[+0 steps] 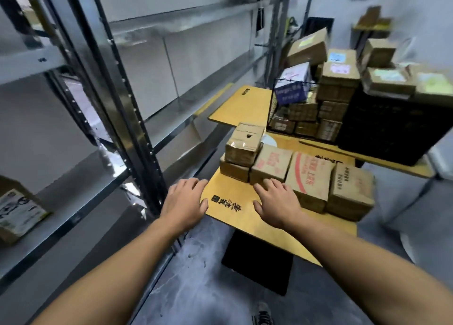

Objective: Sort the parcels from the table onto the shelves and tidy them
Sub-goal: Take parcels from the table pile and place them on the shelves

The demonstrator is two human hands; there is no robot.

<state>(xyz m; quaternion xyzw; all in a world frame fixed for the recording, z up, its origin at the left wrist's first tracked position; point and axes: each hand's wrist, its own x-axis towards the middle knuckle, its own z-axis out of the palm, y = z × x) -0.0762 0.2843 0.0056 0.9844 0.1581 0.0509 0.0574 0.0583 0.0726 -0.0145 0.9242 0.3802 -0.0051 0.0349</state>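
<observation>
Hands first: my left hand (186, 199) hangs over the bench (245, 224) corner and my right hand (277, 202) is just in front of the brown parcels (310, 177). The fingers (270, 186) on both are spread and hold nothing, I think so I can take a box from each side. I cannot tell if they touch one. The parcels are cardboard with square corners, some with red print. One small taped box (246, 138) sits on top. Farther back, more boxes fill a wire basket (274, 103) and a black crate (382, 128). Smooth grey metal shelves (176, 22) stand on my left.

head camera looks forward and down, close over the table (245, 216).
</observation>
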